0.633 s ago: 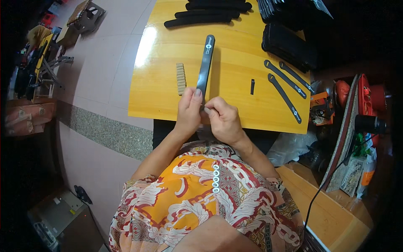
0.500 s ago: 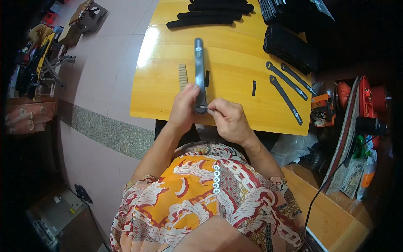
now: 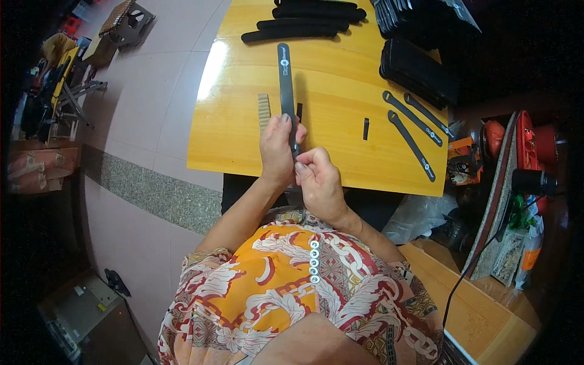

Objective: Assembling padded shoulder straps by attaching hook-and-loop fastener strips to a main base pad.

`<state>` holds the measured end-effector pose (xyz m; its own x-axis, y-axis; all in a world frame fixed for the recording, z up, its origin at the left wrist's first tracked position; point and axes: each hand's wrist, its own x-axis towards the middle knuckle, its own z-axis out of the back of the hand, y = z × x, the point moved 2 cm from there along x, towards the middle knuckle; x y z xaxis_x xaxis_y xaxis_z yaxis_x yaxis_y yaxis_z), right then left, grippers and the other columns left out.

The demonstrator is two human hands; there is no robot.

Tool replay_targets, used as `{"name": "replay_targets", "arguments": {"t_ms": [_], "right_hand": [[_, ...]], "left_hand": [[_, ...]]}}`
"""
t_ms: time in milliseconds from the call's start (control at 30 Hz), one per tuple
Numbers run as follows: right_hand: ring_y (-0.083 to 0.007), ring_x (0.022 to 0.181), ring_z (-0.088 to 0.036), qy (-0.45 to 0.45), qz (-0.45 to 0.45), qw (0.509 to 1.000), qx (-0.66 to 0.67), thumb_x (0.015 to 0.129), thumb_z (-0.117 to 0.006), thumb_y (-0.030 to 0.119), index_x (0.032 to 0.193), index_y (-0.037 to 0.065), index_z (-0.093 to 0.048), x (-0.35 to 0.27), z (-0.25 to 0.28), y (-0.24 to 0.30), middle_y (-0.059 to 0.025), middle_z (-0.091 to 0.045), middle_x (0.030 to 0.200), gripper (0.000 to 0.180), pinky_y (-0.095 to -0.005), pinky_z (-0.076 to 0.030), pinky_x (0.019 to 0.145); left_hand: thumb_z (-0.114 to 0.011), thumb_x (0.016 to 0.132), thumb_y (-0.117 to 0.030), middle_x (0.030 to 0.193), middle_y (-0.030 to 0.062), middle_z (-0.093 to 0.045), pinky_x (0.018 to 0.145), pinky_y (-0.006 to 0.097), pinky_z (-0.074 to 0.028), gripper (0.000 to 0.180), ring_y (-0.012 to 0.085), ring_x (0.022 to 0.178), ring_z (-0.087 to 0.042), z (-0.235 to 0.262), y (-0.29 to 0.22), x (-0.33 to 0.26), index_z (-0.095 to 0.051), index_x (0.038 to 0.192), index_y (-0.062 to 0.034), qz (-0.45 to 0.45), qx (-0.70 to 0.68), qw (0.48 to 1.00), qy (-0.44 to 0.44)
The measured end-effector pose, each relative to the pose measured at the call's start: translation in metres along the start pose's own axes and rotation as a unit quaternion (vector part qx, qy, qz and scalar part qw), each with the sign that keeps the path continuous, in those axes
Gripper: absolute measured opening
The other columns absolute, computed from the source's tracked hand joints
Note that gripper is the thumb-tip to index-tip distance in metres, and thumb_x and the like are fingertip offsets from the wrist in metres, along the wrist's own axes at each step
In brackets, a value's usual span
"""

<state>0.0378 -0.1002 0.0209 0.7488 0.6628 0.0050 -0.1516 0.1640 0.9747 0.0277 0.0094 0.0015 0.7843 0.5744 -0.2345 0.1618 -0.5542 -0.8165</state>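
My left hand [image 3: 278, 149] is closed round a long dark grey strap [image 3: 285, 79] near its lower end, the thumb lying on top. The strap's rounded far end, with a pale printed mark, points away over the table. At its near end my right hand [image 3: 319, 185] is closed in a pinch, fingertips touching the strap's edge; the slotted tip is hidden between the hands. Just left of the strap lies a tan ribbed strip [image 3: 263, 109], and to its right a small black piece [image 3: 300, 111], partly covered by my left hand.
Three similar straps [image 3: 412, 146] with slotted ends lie on the yellow table [image 3: 231, 146] at the right. A small black strip [image 3: 366, 129] lies nearer the middle. Long black bundles [image 3: 292, 33] are at the back, black stacks [image 3: 417, 70] at the back right. Shelves [image 3: 496, 182] stand beyond the right edge.
The strap has tilted slightly left, its far end moving away from me. My right hand has come in against my left, and the slotted end, seen before, is now covered.
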Motion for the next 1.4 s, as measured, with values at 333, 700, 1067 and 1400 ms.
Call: {"name": "replay_targets", "arguments": {"t_ms": [333, 700, 1067, 1400], "right_hand": [[-0.0283, 0.076, -0.054, -0.002, 0.359, 0.871, -0.336, 0.07, -0.056, 0.003, 0.107, -0.003, -0.053, 0.018, 0.023, 0.025, -0.017, -0.053, 0.102, 0.038, -0.0367, -0.046, 0.062], [-0.0311, 0.064, -0.057, 0.011, 0.325, 0.928, -0.185, 0.068, -0.059, -0.002, 0.096, -0.002, -0.054, 0.036, 0.014, 0.013, -0.0151, -0.061, 0.08, 0.028, -0.0372, -0.046, 0.056], [-0.0261, 0.076, -0.064, 0.045, 0.175, 0.98, -0.088, 0.078, -0.053, -0.009, 0.09, -0.002, -0.055, 0.052, 0.014, 0.018, -0.0159, -0.062, 0.08, 0.014, -0.0315, -0.051, 0.066], [-0.0322, 0.068, -0.061, 0.011, 0.307, 0.946, -0.104, 0.07, -0.059, -0.009, 0.083, 0.0, -0.056, 0.059, 0.009, 0.03, -0.0147, -0.06, 0.074, 0.016, -0.0362, -0.048, 0.059]], "left_hand": [[-0.044, 0.093, -0.021, 0.072, 0.0016, -0.051, 0.055, 0.024, -0.039, 0.017, 0.0084, 0.063, -0.046, 0.0, -0.007, -0.011, -0.051, 0.085, -0.0076, 0.131, -0.045, 0.989, -0.06], [-0.059, 0.088, -0.014, 0.098, 0.0071, -0.057, 0.071, 0.023, -0.046, 0.058, 0.0098, 0.084, -0.054, 0.026, -0.023, -0.03, -0.03, 0.134, 0.0028, 0.042, 0.068, 0.992, 0.098], [-0.054, 0.086, -0.002, 0.106, 0.0083, -0.055, 0.079, 0.023, -0.044, 0.053, 0.0106, 0.093, -0.053, 0.029, -0.018, -0.029, -0.031, 0.134, 0.0032, -0.09, 0.255, 0.956, 0.116], [-0.046, 0.089, 0.001, 0.079, 0.0044, -0.056, 0.051, 0.018, -0.041, 0.045, 0.0063, 0.063, -0.054, 0.032, -0.022, -0.036, -0.027, 0.129, 0.0014, -0.085, 0.23, 0.966, 0.082]]}}
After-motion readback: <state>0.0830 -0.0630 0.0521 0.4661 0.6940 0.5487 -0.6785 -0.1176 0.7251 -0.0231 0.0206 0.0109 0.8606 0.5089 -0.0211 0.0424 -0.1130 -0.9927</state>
